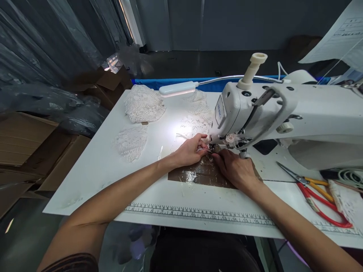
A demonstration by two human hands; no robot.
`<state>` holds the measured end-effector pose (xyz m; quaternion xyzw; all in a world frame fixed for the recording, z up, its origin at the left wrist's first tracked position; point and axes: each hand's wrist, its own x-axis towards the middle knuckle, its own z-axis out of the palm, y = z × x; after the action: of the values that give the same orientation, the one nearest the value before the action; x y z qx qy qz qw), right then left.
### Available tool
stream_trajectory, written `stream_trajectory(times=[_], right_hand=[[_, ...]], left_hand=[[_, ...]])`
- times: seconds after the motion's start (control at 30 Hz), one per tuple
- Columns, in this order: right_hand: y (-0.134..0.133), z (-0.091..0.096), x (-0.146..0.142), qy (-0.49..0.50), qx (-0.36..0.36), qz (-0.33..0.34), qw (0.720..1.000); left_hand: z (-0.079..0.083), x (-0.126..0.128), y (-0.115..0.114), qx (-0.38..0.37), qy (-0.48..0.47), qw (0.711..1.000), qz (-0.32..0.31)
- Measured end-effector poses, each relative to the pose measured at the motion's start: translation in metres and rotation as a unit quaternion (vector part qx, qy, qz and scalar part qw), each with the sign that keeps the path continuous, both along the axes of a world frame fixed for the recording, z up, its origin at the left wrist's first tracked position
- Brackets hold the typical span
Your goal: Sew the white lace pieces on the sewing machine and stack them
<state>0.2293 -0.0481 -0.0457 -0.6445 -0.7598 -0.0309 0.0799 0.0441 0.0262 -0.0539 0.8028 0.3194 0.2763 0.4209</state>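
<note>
Both my hands work at the needle area of a white sewing machine (232,105). My left hand (188,151) comes from the left, its thumb and fingertips pinched together at the edge of a white lace piece (194,124) just left of the presser foot (214,148). My right hand (235,166) lies on the front right of the foot with fingers curled in. What its fingertips hold, if anything, is hidden. Under both hands, a shiny brown plate (195,174) covers part of the white table (141,189).
Lace pieces (144,104) lie at the table's left. A lamp (178,89) shines above the work. Red-handled scissors (323,204) and yellow-handled scissors (317,185) rest at right. A ruler strip (198,215) runs along the front edge. Cardboard boxes (28,139) stand left of the table.
</note>
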Motion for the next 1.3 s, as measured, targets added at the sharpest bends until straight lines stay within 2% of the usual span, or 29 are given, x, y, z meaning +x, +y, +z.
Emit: stream_trajectory(times=[0.23, 0.43, 0.6, 0.83, 0.93, 1.0, 1.13, 1.2, 1.3], right_hand=[[0.003, 0.003, -0.008, -0.044, 0.052, 0.003, 0.998], [0.007, 0.005, -0.007, -0.056, -0.008, -0.004, 0.998], [0.010, 0.008, -0.004, -0.038, -0.036, -0.004, 0.999], [0.011, 0.001, -0.008, -0.008, 0.044, 0.024, 0.999], [0.005, 0.000, -0.003, 0.020, 0.059, 0.041, 0.997], [-0.003, 0.000, 0.007, 0.039, 0.063, 0.051, 0.996], [-0.020, 0.003, 0.041, 0.048, 0.091, 0.050, 0.993], [-0.023, 0.004, 0.058, 0.020, 0.122, 0.025, 0.992], [-0.021, 0.005, 0.068, 0.022, 0.163, 0.020, 0.986]], left_hand=[[0.001, -0.002, 0.002, 0.007, 0.004, 1.000, -0.017], [0.012, -0.001, -0.001, -0.081, 0.028, 0.996, -0.004], [0.013, -0.001, -0.001, -0.065, 0.024, 0.998, -0.004], [0.009, 0.000, -0.002, -0.025, 0.028, 0.999, -0.016], [0.019, -0.004, -0.007, 0.031, 0.066, 0.997, -0.008], [0.029, -0.010, -0.010, 0.117, 0.115, 0.986, -0.032], [0.044, -0.020, -0.008, 0.315, 0.208, 0.922, -0.082], [0.044, -0.021, -0.004, 0.367, 0.219, 0.900, -0.089], [0.033, -0.020, 0.002, 0.385, 0.185, 0.895, -0.131]])
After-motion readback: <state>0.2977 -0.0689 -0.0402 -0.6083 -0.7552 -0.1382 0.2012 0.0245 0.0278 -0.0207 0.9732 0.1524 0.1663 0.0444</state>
